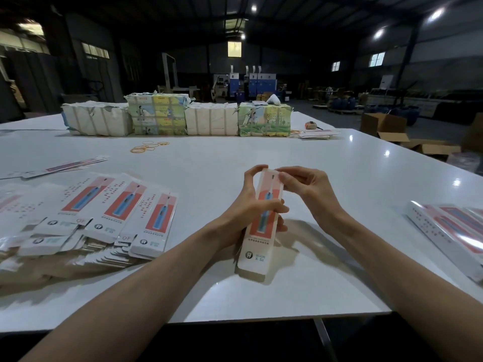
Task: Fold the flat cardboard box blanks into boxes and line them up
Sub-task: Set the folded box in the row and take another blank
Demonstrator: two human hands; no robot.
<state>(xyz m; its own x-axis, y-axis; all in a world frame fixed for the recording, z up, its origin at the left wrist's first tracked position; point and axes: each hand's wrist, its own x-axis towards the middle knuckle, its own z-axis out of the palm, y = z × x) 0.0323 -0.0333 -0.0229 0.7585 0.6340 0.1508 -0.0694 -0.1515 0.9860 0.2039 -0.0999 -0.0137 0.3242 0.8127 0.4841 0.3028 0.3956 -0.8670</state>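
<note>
A long narrow white box (257,246) with a red panel and a blue toothbrush picture stands tilted over the white table (209,163), its near end low. My left hand (251,205) grips its middle from the left, thumb across the front. My right hand (305,186) pinches the far top end with curled fingers. A spread pile of flat blanks (115,215) of the same print lies at the left. Folded boxes (454,236) lie side by side at the right edge.
Wrapped bundles (177,117) stand in a row across the far side of the table. Rubber bands (146,147) lie before them. More blanks (60,167) lie at the far left, and a few (316,133) beside a tape roll (311,124) at the far right. Open cartons (392,131) sit on the floor.
</note>
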